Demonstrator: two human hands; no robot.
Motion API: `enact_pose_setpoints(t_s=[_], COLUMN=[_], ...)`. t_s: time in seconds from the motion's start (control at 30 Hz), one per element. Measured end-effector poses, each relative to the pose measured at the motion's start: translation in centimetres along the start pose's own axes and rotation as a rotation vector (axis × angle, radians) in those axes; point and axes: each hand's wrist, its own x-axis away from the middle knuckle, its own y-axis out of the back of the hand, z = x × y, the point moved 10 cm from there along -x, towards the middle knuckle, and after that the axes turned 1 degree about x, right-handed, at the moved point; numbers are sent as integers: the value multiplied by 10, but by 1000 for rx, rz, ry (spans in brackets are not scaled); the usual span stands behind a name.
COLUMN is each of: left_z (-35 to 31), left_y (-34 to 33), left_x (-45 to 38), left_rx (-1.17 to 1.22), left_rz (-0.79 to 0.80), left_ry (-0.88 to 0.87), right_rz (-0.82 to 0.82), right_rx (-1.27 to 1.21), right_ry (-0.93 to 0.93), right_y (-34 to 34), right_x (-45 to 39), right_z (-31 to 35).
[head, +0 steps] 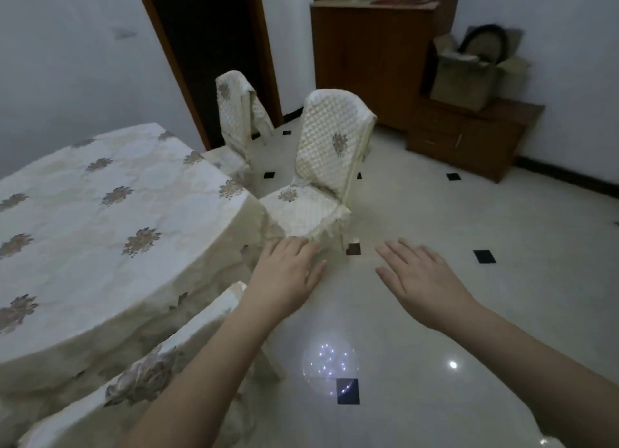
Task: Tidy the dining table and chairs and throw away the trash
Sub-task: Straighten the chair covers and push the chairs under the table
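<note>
Both hands out flat, fingers spread, holding nothing: left hand (284, 273), right hand (420, 281). Angled chair (318, 179) just beyond left hand's fingertips, contact unclear. Cloth-covered tabletop (100, 213) left of both hands. Another chair (236, 119) farther beyond.

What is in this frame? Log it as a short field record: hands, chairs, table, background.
left hand: fingers straight, holding nothing, stretched toward the angled chair
right hand: fingers spread, holding nothing, over the floor
angled chair: turned away from the table, seat near its corner
far chair: beside the table
near chair: by the left forearm
table: covered by floral cloth
cardboard box: on a low cabinet
</note>
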Motion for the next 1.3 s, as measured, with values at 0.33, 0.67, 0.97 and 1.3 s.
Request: enact_pose_setpoints(t_s=[0.33,0.67,0.97,1.3], left_z=[-101,-95,-57,-85], left_y=[-31,-81,-126,-178], left_x=[-119,-212,-326,-457], left_rx=[-55,-68,-6,79], left_rz=[44,38,108,161], left_ry=[-93,-118,-149,-166], right_rz=[-23,1,-51,-94], right_rx=[104,120,104,53], right_ry=[-123,-188,-289,-380], right_y=[35,13,17,16], right_x=[-20,-99,-195,-272], right_z=[-158,-217,-261,-356])
